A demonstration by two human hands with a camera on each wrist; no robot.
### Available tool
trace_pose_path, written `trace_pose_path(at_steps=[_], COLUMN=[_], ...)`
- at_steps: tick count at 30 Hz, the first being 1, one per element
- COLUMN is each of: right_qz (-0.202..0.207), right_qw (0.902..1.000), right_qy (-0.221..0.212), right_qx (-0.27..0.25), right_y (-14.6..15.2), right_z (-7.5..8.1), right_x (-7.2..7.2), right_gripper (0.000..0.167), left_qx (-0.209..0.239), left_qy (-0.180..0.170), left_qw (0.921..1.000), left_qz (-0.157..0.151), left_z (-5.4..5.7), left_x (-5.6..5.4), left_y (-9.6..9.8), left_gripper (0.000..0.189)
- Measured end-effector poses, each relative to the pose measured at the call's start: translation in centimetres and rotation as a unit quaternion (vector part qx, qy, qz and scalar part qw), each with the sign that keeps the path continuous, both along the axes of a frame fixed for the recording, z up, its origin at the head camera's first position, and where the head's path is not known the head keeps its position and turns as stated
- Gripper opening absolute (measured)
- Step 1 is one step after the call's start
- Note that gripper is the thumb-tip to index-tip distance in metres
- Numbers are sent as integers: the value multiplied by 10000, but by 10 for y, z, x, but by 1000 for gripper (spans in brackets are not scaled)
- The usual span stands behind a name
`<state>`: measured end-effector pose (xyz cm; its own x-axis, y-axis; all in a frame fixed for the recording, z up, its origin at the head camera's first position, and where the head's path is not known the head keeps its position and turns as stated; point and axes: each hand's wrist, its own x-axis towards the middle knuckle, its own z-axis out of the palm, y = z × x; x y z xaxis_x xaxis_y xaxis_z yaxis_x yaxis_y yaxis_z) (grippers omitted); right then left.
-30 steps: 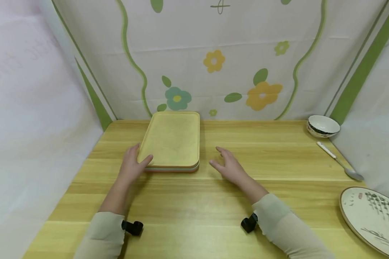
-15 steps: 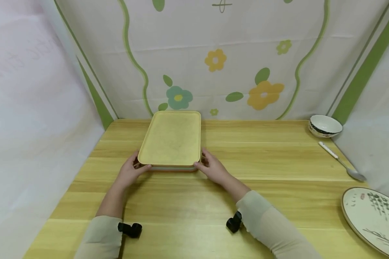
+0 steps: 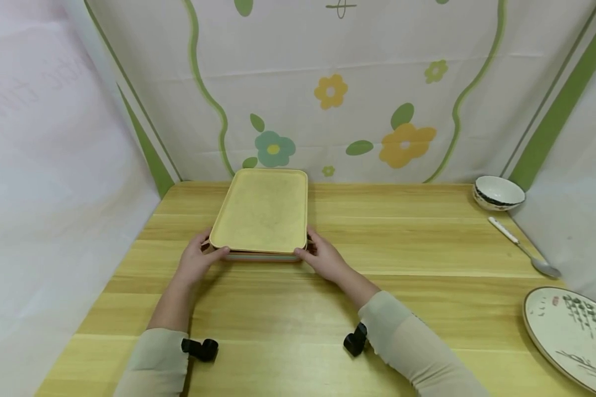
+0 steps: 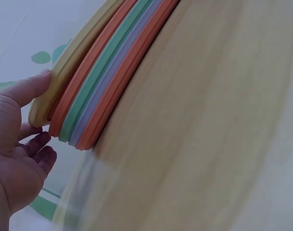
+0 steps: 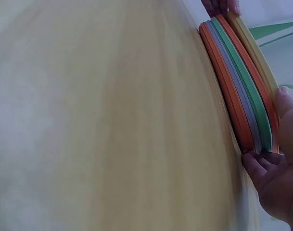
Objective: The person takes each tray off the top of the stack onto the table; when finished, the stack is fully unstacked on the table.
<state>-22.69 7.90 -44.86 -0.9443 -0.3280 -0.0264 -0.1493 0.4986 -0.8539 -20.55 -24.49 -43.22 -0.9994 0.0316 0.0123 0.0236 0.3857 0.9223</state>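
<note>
A yellow tray [image 3: 263, 209] tops a stack of orange, green and purple trays [image 4: 95, 89] on the wooden table. Its near edge is raised slightly, with a thin gap above the orange tray beneath. At the near left corner my left hand [image 3: 195, 262] pinches the yellow tray, thumb on its front rim and fingers at the side. My right hand [image 3: 328, 260] holds the near right corner, thumb against the yellow rim. In the right wrist view, the right fingers [image 5: 254, 168] lie along the side of the stack, beside the lower trays.
A patterned bowl [image 3: 498, 193] stands at the back right. In front of it lies a spoon [image 3: 521, 248] with a white handle. A large oval plate [image 3: 571, 342] sits at the near right. Printed cloth [image 3: 367, 55] walls the table [image 3: 278, 331] on the back and sides.
My right hand has come in from the right to the stack's near right corner. Both hands now hold the yellow tray, and its near edge has risen slightly off the others.
</note>
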Motion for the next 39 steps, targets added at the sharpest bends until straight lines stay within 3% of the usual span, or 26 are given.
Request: trace_pose_path(at_steps=[5, 8, 9, 15, 20, 25, 29, 31, 36, 39], right_qz=[-21, -4, 6, 25, 43, 149, 162, 164, 147, 109], right_qw=[10000, 10000, 10000, 9999, 9999, 9998, 9997, 9994, 9980, 9976], right_qy=[-37, -59, -70, -83, -53, 8, 15, -21, -180, -199], right_qx=[37, -8, -35, -109, -116, -130, -200, -300, -581, -648], right_y=[1, 1, 1, 2, 2, 3, 3, 4, 4, 4], right_z=[0, 0, 0, -2, -1, -2, -4, -5, -9, -11], right_x=[1, 1, 1, 2, 2, 1, 0, -1, -3, -4], right_gripper=[83, 83, 83, 84, 84, 82, 79, 79, 84, 85], left_qx=[-131, 325, 581, 1938, 2455, 2915, 3432, 3806, 4759, 5067], left_qy=[-32, -277, -321, -400, -465, -509, -309, -144, 267, 378], left_qw=[9996, 9984, 9971, 9802, 9683, 9550, 9380, 9233, 8755, 8567], left_qz=[252, 364, 370, 121, 10, 213, 376, 504, 799, 895], left_z=[11, 15, 11, 11, 7, 7, 7, 7, 11, 14], left_x=[4, 5, 4, 5, 5, 7, 8, 9, 11, 15], left_y=[2, 4, 2, 6, 6, 4, 0, -3, -18, -31], left_gripper=[68, 66, 65, 59, 60, 62, 61, 61, 59, 52])
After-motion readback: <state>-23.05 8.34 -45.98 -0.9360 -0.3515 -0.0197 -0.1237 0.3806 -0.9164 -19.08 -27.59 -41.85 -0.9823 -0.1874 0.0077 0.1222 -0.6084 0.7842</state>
